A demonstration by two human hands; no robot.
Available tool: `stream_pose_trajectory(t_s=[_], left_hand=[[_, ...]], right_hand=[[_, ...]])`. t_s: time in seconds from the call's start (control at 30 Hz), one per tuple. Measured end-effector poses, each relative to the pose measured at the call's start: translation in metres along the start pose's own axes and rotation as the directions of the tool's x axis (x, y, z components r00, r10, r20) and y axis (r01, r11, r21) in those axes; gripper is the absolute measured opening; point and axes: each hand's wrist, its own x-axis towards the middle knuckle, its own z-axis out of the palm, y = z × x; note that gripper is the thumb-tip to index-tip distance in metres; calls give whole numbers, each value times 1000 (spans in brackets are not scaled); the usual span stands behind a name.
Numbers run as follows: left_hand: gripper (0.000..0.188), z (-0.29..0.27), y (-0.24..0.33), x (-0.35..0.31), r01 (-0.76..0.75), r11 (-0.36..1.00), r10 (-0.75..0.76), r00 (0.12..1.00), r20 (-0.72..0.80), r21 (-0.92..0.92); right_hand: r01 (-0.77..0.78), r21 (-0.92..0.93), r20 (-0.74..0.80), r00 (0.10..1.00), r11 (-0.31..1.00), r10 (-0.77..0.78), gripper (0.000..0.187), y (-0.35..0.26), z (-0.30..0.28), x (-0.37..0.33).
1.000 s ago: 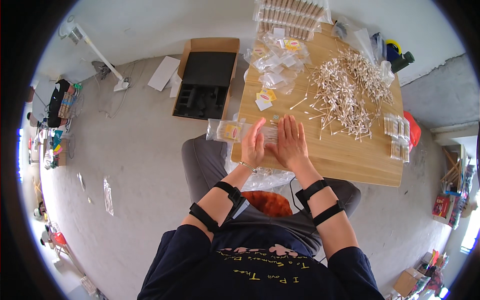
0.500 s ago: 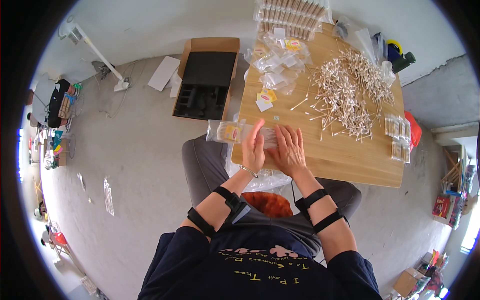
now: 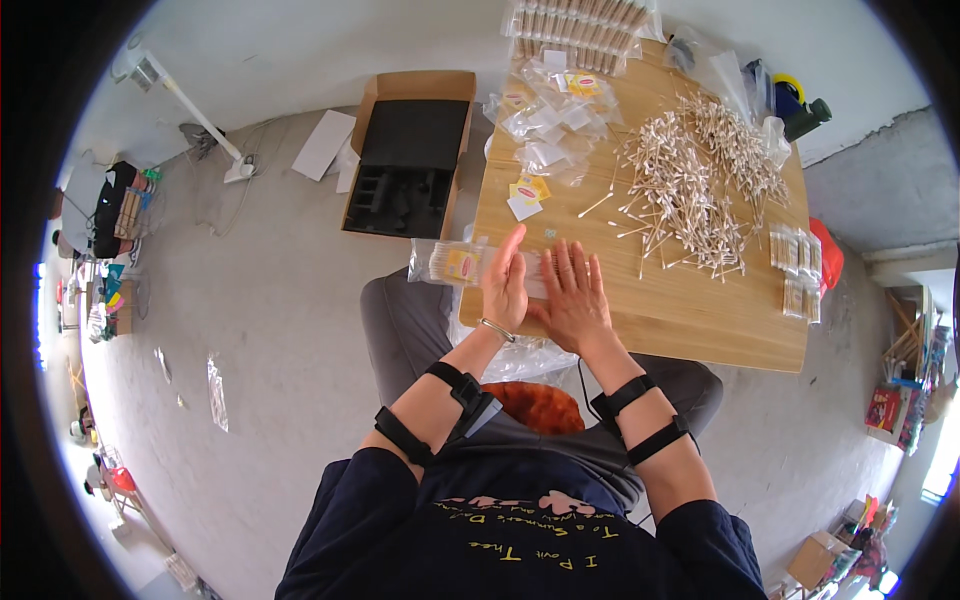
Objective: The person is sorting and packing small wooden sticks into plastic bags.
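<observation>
A clear plastic bag of cotton swabs point(image 3: 445, 262) with a yellow card in it reaches past the table's left edge, its other end running under my hands. My left hand point(image 3: 507, 283) stands on its edge over the bag, fingers stretched out and thumb up. Beside it my right hand point(image 3: 574, 300) lies flat, palm down, with its fingers spread over swabs that show faintly between and around them. A large heap of loose cotton swabs point(image 3: 690, 190) lies to the right of my hands. Yellow and white cards point(image 3: 527, 197) lie just beyond them.
Clear bags with cards point(image 3: 560, 115) spread along the table's far left, below rows of packed swabs point(image 3: 578, 30). More packed swabs point(image 3: 796, 265) lie near the table's right edge. An open cardboard box point(image 3: 408, 160) with black foam stands on the floor at the left.
My right hand has flattened, its fingers straighter and turned slightly left. The left hand stays almost in place beside it. The whole view has shifted a little.
</observation>
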Motion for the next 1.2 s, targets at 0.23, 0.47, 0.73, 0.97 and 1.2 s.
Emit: stream_pose_trajectory(t_s=[0.23, 0.47, 0.73, 0.97, 1.2], left_hand=[[40, 10, 3, -4, 19, 1000, -19, 1000, 14, -7], [42, 10, -4, -5, 62, 992, -66, 997, -29, -110], [54, 9, 0, -5, 104, 982, -107, 994, -10, -157], [50, 9, 1, -4, 81, 983, -86, 996, -27, -167], [51, 13, 2, -11, 55, 994, -59, 998, -38, -99]], right_hand=[[-9, -52, -10, 1000, 999, 9, 84, 1, 2, -2], [18, 51, 0, 1000, 999, -18, 82, -5, 0, -13], [7, 62, -29, 1000, 998, -5, 86, -7, 2, -17], [-140, 375, -220, 947, 916, 235, 79, 8, 12, -5], [24, 882, -305, 790, 470, 532, 49, 17, 15, 0]])
